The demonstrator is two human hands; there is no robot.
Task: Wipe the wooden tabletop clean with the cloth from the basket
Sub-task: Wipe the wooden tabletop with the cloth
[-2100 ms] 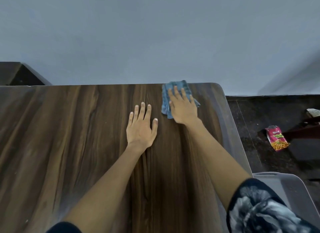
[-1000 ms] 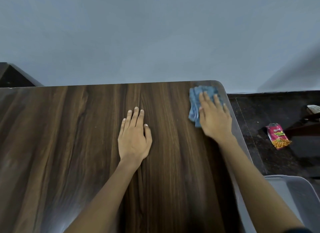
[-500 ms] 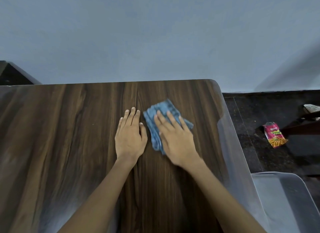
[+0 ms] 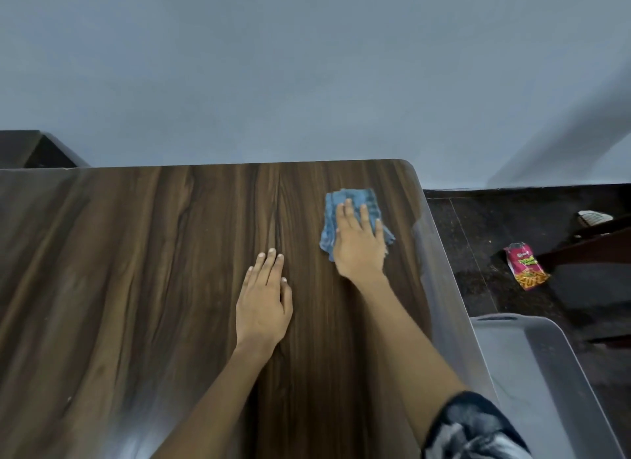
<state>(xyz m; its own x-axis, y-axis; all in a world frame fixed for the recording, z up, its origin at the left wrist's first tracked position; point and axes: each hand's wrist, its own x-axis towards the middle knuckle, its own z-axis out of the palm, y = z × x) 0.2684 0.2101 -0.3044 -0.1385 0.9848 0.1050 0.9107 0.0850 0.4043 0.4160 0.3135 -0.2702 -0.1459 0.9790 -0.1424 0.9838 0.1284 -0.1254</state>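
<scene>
**Flat-palm press on cloth, far right of tabletop**

Pressing, not gripping: our right hand (image 4: 358, 245) lies flat on the blue cloth (image 4: 353, 199) with fingers straight and slightly spread, nothing curled round the fabric. Our left hand (image 4: 264, 298) rests palm-down on bare wood, fingers straight and together, holding nothing; we judge it a brace.

Largest to smallest:

- Wooden tabletop (image 4: 136, 271): dark, streaked grain, with a sheen along the near left and the right edge. It looks smooth and hard, so we expect the cloth to slide easily under light load.
- Grey basket (image 4: 532, 373): off the table's right side, low and near us. Only part of its rim and wall shows; contents cannot be told.
- Cloth: near the far right corner of the tabletop, short of both edges. It is rumpled, loosely folded, and sticks out beyond the fingertips and on either side of the hand.
- Snack packet (image 4: 526, 265): on the dark floor, well apart from the table.

Handling judgement: the cloth appears light, soft and limp, with no stiffness of its own. Pushed from one corner it would likely bunch or fold under. Best hold is the whole palm over its middle, fingers spread to pin the leading edge. To lift it, pinch a gathered fold. Not fragile.
</scene>
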